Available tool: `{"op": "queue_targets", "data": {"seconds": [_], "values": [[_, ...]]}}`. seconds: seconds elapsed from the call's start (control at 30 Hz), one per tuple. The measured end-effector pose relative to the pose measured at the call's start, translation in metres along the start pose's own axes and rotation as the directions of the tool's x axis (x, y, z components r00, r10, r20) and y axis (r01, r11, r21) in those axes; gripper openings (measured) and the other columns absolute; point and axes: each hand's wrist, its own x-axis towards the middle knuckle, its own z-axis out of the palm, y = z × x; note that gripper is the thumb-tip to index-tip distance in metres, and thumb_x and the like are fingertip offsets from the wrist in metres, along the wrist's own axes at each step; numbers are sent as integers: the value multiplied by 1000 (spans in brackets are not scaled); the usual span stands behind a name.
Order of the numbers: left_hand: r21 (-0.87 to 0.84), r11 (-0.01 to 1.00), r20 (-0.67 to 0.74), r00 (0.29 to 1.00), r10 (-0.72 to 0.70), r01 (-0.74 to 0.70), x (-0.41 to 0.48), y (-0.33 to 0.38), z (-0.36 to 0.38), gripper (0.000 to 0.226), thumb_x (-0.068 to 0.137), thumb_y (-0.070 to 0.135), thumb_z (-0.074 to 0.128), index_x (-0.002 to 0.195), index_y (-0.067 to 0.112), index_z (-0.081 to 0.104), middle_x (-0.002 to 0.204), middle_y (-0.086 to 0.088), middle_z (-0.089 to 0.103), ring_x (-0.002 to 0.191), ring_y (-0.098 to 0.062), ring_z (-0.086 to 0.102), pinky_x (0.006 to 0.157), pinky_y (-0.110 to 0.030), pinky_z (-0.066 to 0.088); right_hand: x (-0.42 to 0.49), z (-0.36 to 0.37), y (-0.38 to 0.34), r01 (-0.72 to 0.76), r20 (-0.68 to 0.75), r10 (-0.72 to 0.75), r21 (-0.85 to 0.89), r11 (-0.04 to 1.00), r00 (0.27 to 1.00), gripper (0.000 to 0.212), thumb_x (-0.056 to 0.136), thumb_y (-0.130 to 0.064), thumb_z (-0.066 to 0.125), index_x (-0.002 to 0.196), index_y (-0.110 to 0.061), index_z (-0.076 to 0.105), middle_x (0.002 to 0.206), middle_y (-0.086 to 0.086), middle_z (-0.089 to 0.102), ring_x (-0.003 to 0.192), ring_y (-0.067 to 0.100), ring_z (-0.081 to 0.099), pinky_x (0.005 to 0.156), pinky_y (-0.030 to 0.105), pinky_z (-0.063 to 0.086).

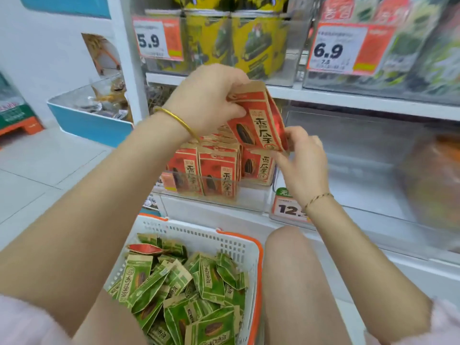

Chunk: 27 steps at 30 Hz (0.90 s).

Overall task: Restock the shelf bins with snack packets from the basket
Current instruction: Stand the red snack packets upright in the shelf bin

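Nearest, a white basket point(258, 257) with an orange rim sits on the floor, just left of the person's bare knee point(286, 257). It is heaped with green snack packets point(189, 295), and 1 red packet point(145, 249) lies at its far left corner.

Above and beyond the basket, both hands hold a small sheaf of red packets point(258, 123) over the clear bin point(249, 197) on the lower shelf. The right hand point(305, 163), with a thin chain at the wrist, pinches the sheaf's lower right corner between thumb and curled fingers. The left hand point(206, 100), with a gold bangle at the wrist, grips the sheaf's top edge, fingers curled over it. The sheaf is tilted, its top leaning left.

In the bin under it, more red packets point(216, 170) stand upright in rows, faces forward, reaching the front wall. A price tag point(288, 209) beginning 12 hangs on the shelf edge just right of this bin, partly behind the right wrist. Another clear bin point(361, 158) stands to the right.

Farther up, the upper shelf point(348, 100) carries yellow packs point(256, 43) behind a 5.9 tag point(155, 39) and green packs point(410, 46) behind a 6.9 tag point(336, 49). At far left a blue tub point(92, 123) rests on the floor.
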Motion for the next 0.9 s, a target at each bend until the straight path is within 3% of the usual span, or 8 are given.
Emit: {"op": "queue_targets", "data": {"seconds": [0.13,0.2,0.3,0.43,0.57,0.7,0.8,0.9], "values": [[80,997,28,1000,13,-16,15,-8,16,9,83,13,67,88,16,60,86,4,56,88,-19,54,72,-30,41,11,18,12,-58,59,60,-32,998,996,26,89,-17,59,114,-19,53,101,10,60,95,23,45,70,27,31],[97,995,80,997,-10,3,20,-13,21,17,85,13,66,84,22,52,85,4,52,84,-16,49,70,-27,36,12,24,12,-58,82,65,-83,995,995,25,90,-20,58,114,-19,52,101,10,58,97,27,47,75,32,38],[123,992,121,992,-36,21,27,-19,26,11,87,14,63,90,17,53,92,-2,57,88,-21,53,74,-30,41,14,26,10,-33,99,53,-188,982,994,23,91,-24,58,112,-16,54,94,7,57,104,28,44,83,38,41],[183,982,177,982,-68,35,37,-20,26,20,90,15,61,107,8,55,107,-10,61,98,-28,56,78,-33,43,22,24,7,-56,170,89,-188,981,981,24,91,-27,57,113,-17,55,88,2,48,109,26,43,84,37,40],[264,965,265,961,-84,12,46,-17,37,22,91,18,59,110,10,51,110,-10,59,102,-30,55,82,-36,44,27,25,9,-106,241,167,-249,963,956,26,87,-28,62,109,-17,55,102,7,54,114,28,43,87,37,42],[263,965,326,942,-80,-9,52,-18,52,25,90,18,61,112,12,53,111,-8,60,103,-28,56,83,-35,46,20,25,1,-72,94,86,-138,988,992,53,85,-28,65,131,-19,43,122,2,53,115,26,43,93,40,41],[265,964,329,943,-56,-36,55,-14,62,30,90,17,61,118,13,52,114,-7,60,107,-27,55,82,-33,42,20,22,-1,-69,24,70,-31,997,997,38,88,-26,62,123,-20,48,118,-2,57,111,24,44,91,40,41],[269,960,377,926,-34,-75,54,-16,77,33,89,17,61,120,15,51,117,-7,60,109,-27,54,82,-32,41,23,24,5,-128,37,133,-114,985,990,26,89,-29,61,111,-17,54,115,1,54,112,25,42,91,38,41]]}}
